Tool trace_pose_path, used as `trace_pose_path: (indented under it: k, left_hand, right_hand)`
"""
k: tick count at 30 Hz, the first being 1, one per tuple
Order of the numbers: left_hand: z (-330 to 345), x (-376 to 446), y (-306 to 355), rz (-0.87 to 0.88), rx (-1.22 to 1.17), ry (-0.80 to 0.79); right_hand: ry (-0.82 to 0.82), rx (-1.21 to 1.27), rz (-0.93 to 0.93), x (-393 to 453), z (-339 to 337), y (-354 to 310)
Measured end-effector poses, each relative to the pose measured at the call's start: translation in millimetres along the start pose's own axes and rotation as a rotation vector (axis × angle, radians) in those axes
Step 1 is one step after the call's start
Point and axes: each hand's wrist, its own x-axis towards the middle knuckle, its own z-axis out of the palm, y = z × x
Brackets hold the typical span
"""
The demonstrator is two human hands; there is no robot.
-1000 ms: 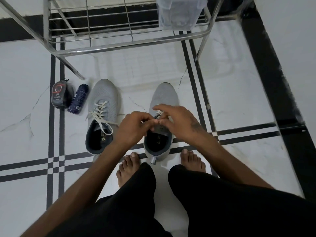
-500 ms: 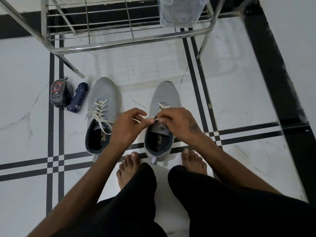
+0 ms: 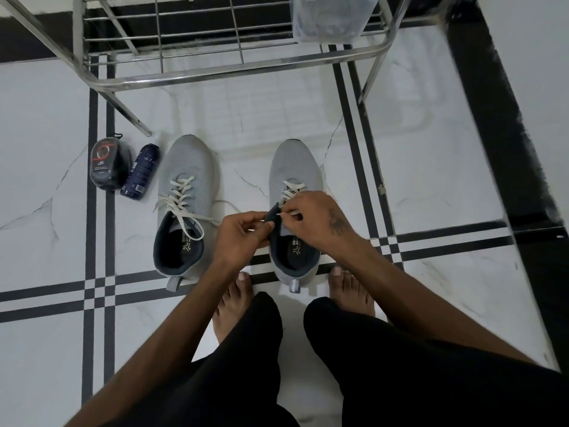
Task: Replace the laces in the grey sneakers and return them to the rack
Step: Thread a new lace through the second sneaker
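Two grey sneakers stand side by side on the tiled floor, toes toward the rack. The left sneaker carries a cream lace with loose ends trailing right. Over the right sneaker, my left hand pinches the dark tongue and lifts it. My right hand pinches the tip of that shoe's cream lace beside the tongue. The upper eyelets are hidden under my fingers.
A steel wire shoe rack stands just beyond the sneakers, a clear plastic box on its shelf. A black shoe-polish sponge and a dark blue can lie left of the left sneaker. My bare feet flank the right shoe's heel.
My hands shifted slightly toward the toe of the right sneaker. My left hand now lifts the dark tongue, and my right hand has drawn the lace tip up next to it.
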Motion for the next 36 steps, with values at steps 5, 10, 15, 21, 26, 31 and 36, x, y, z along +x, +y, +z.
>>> trace_pose_path:
  k: [5,10,15,21,26,31,36]
  left_hand:
    - [3,-1,1,0.063,0.021,-0.027]
    - [4,0,-1,0.130,0.083,-0.007]
    - [6,2,-6,0.117,0.062,0.026]
    - [7,3,-5,0.167,0.113,0.064]
    - [11,1,1,0.211,0.280,0.088]
    - [12,0,0,0.218,0.373,0.084]
    - [18,2,-5,0.185,0.253,0.076]
  right_hand:
    - [-0.100,-0.122,-0.032,4,0,-3]
    - [-0.068,-0.189,-0.005,3,-1,-3]
    - [-0.057,-0.206,0.080,3,5,-6]
    - [0.019,-0.148,0.189,-5,6,-5]
    - [0.066,-0.195,0.185,-6,4,-8]
    - [0.003,-0.018,0.197,-6,1,0]
    - [0.056,-0.037,0.243,-7,7,0]
